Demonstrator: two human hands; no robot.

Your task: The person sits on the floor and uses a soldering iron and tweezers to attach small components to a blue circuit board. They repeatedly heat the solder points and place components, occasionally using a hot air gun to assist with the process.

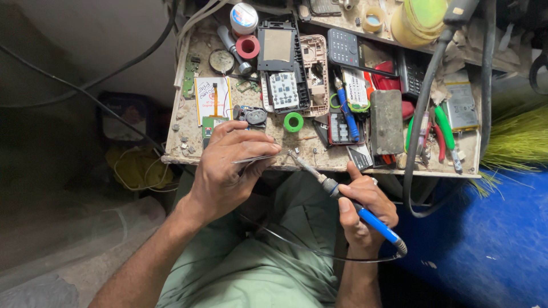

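Right hand point(365, 208) closed around a blue-handled soldering iron point(342, 197), its thin metal tip beside left-hand point(228, 168) pinched tweezers point(257, 158).

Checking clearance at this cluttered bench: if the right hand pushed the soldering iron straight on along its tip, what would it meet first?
Probably the tweezers held in the left hand: the soldering iron in the right hand points up-left at their tips, though depth is unclear.

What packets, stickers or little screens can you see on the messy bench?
Packet: flat white rectangle, orange strip inside, bench's left side above the left hand.
Phone frame: black, blank grey-brown screen, top middle.
Round tin: white and blue label, top edge.
Phone battery: silvery grey rectangle, far right.
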